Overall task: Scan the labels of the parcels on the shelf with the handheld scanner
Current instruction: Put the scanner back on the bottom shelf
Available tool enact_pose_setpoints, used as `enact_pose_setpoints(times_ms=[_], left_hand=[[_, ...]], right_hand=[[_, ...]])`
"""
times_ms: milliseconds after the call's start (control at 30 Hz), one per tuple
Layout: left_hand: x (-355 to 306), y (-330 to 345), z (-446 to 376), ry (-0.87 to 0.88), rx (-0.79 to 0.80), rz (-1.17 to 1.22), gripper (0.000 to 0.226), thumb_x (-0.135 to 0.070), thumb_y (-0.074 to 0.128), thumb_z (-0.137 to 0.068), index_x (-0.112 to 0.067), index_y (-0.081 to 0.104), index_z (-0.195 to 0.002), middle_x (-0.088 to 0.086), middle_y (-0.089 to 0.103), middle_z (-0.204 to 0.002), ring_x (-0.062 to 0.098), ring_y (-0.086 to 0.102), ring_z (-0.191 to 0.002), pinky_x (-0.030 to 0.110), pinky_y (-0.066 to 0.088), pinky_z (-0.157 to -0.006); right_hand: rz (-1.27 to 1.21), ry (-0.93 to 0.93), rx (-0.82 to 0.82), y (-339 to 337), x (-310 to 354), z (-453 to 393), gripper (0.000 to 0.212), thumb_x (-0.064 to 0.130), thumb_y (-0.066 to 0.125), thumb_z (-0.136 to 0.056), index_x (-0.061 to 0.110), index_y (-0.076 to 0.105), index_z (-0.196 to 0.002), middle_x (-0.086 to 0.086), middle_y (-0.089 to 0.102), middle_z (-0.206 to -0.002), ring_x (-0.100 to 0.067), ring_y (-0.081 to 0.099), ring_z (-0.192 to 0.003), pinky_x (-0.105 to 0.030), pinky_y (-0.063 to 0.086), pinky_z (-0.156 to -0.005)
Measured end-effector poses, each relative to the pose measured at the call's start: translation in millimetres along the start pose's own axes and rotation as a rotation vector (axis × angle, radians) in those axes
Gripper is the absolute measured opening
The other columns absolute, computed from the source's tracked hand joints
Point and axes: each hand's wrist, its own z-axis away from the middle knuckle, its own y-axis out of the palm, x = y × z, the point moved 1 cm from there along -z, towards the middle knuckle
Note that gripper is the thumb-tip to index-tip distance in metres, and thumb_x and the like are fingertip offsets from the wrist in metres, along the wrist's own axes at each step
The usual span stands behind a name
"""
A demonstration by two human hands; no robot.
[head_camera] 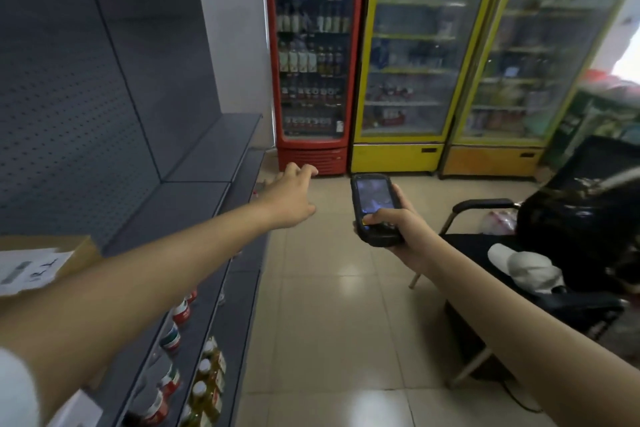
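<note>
A labelled cardboard parcel (45, 263) sits at the shelf's (194, 198) near left edge; it looks light and stiff, best gripped by its sides. Further out, the right hand (391, 222) grasps the scanner (374, 208); the left hand (291, 198) reaches forward, fingers loose, holding nothing.

small shop: glass-door drink fridges (313, 55) along the back wall, grey metal shelving (194, 198) with bottles (207, 388) on lower tiers, tiled floor (332, 305)

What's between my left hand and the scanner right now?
Nothing: in the head view only bare floor tiles show between the left hand and the handheld scanner.
</note>
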Motion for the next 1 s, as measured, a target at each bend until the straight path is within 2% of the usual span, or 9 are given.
enact_pose_setpoints(times_ms=[67,167,433,800,933,1000], left_hand=[[11,-1,-16,0.022,0.009,0.003,0.063,-0.026,0.059,-0.086,-0.021,0.03,-0.142,0.01,0.037,-0.135,0.032,0.043,-0.124,0.045,0.031,-0.104],[33,3,-36,0.036,0.028,-0.003,0.061,-0.027,0.058,-0.086,-0.02,0.032,-0.141,0.011,0.037,-0.136,0.032,0.044,-0.125,0.044,0.031,-0.104],[76,16,-70,0.059,0.061,0.025,0.059,-0.027,0.057,-0.086,-0.02,0.034,-0.14,0.009,0.038,-0.136,0.029,0.043,-0.126,0.044,0.031,-0.105],[101,24,-123,0.023,0.06,0.006,0.056,-0.027,0.056,-0.087,-0.019,0.035,-0.139,0.009,0.039,-0.136,0.031,0.044,-0.124,0.044,0.03,-0.104],[106,35,-155,-0.029,0.078,-0.019,0.055,-0.026,0.056,-0.087,-0.017,0.037,-0.138,0.01,0.04,-0.136,0.031,0.045,-0.123,0.044,0.031,-0.103],[107,38,-176,-0.048,0.075,-0.035,0.054,-0.026,0.056,-0.087,-0.017,0.038,-0.137,0.01,0.04,-0.137,0.031,0.046,-0.123,0.045,0.032,-0.103]], right_hand=[[-0.009,-0.002,-0.02,5,3,-15,0.083,-0.003,0.07,-0.056,0.028,0.055,-0.131,-0.018,0.06,-0.133,-0.041,0.062,-0.111,-0.043,0.055,-0.079],[-0.007,0.002,-0.039,16,2,-33,0.086,-0.002,0.069,-0.055,0.028,0.052,-0.134,-0.015,0.06,-0.132,-0.043,0.059,-0.118,-0.039,0.059,-0.074],[-0.008,0.013,-0.057,39,-13,-68,0.082,-0.003,0.067,-0.058,0.026,0.053,-0.134,-0.018,0.061,-0.131,-0.035,0.064,-0.099,-0.038,0.059,-0.068],[0.035,0.055,-0.05,39,-13,-131,0.083,0.0,0.069,-0.058,0.03,0.052,-0.133,-0.013,0.063,-0.127,-0.036,0.063,-0.105,-0.036,0.059,-0.067],[0.061,0.051,-0.011,29,-14,-169,0.072,-0.009,0.065,-0.072,0.033,0.052,-0.129,-0.009,0.064,-0.123,-0.035,0.063,-0.108,-0.033,0.059,-0.068],[0.066,0.054,0.003,21,-13,-191,0.068,-0.012,0.06,-0.077,0.033,0.053,-0.128,-0.007,0.065,-0.119,-0.033,0.064,-0.104,-0.033,0.059,-0.066]])
